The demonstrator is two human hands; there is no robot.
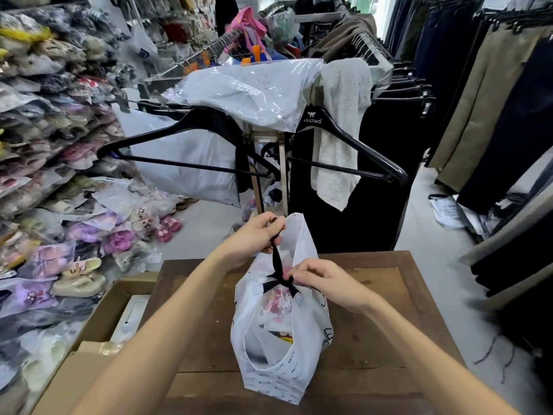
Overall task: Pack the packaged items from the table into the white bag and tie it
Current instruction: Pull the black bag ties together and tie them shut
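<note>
The white bag stands mid-counter, packages showing inside. The left hand, at 12 o'clock, has its grip closed on the black ribbon, pulling up for tension; the right hand, at 3 o'clock, pinches the knot, probably steadying it.

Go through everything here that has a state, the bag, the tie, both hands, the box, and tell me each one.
white bag: upright on the wooden table, filled, near side gaping
black ribbon: crossed at the bag's neck, one end pulled up taut
left hand: closed on the ribbon's upper end
right hand: pinching at the crossing
cardboard box: open, beside the table
</note>
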